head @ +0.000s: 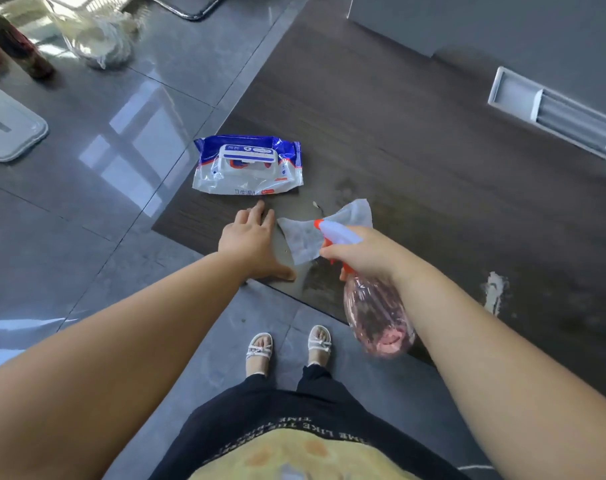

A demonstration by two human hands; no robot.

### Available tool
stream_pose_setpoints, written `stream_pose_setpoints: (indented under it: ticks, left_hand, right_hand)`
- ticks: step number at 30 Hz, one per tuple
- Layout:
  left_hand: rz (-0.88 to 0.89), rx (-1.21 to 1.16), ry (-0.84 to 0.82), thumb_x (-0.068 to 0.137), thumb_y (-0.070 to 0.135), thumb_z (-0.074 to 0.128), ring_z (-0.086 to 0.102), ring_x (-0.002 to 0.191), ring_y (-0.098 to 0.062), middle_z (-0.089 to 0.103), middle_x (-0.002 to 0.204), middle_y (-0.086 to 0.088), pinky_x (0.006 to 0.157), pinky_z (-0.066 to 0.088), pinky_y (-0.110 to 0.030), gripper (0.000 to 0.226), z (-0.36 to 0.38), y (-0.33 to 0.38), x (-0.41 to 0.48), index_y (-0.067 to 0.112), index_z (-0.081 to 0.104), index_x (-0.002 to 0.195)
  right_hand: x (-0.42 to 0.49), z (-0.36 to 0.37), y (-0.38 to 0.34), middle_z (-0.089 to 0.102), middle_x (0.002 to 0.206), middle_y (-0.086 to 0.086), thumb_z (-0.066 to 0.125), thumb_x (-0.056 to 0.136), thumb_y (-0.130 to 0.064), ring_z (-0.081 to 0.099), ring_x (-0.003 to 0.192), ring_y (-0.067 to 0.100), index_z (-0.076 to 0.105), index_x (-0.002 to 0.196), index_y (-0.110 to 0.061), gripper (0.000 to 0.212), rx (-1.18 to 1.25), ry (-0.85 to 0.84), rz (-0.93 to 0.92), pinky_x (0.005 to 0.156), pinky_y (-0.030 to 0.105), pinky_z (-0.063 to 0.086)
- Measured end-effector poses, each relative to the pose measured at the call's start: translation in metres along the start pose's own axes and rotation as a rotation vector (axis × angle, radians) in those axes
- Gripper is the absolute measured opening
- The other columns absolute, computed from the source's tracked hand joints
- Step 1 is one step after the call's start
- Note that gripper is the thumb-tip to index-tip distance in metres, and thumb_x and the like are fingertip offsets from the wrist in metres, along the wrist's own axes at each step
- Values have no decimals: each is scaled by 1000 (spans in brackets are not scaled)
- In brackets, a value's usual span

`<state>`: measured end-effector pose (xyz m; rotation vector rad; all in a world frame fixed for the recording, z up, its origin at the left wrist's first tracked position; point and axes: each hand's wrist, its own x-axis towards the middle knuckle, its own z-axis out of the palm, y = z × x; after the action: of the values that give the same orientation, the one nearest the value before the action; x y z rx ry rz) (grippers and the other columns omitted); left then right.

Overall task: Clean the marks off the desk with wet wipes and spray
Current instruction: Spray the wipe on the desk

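My right hand [367, 254] grips a clear pink spray bottle [377, 313] by its neck, its white and orange nozzle pointing left over a white wet wipe [305, 237] lying on the dark wood desk [398, 140]. My left hand [253, 242] rests flat on the desk corner, fingers spread, just left of the wipe and holding nothing. A blue and white pack of wet wipes [247, 166] lies on the desk beyond my left hand. A wet patch spreads around the wipe, and a whitish mark [493, 292] shows on the desk to the right.
A metal cable slot [554, 116] is set into the desk at the right. Glossy grey floor tiles lie left of the desk, with a grey lid [7, 126], dark bottles [17, 46] and a clear plastic bag [97, 39]. My sandalled feet [287, 348] stand at the desk's corner.
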<state>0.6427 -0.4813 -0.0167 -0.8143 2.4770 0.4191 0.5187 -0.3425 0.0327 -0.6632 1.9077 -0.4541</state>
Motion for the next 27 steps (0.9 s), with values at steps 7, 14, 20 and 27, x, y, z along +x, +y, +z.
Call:
stream_pose_setpoints:
  ticks: [7,14,20,27]
  left_hand:
    - [-12,21,33,57,63,76,13,141,-26,5,156,-5,110,27,-38,123,5,0,3,16,8,148]
    - [-35,38,54,53,61,79,23,134,-26,19,149,-5,100,37,-36,119,3,6,4,14,18,144]
    - [-54,62,20,52,60,81,25,131,-26,24,145,-5,96,40,-36,117,-1,10,5,13,22,142]
    - [-74,80,-18,51,59,81,24,131,-27,24,143,-6,94,42,-37,115,-6,15,5,12,24,139]
  right_hand:
    - [-2,27,-2,55,79,11,49,84,-21,57,54,21,52,89,-13,10,6,58,120,57,24,43]
    - [4,21,2,54,79,6,48,86,-18,52,55,19,49,128,-43,50,60,19,187,59,26,47]
    - [6,8,21,59,75,6,58,80,-21,57,49,18,56,123,-34,45,151,118,221,60,25,49]
    - [8,-15,31,54,72,9,56,80,-15,51,54,19,59,123,-18,43,220,234,254,58,26,48]
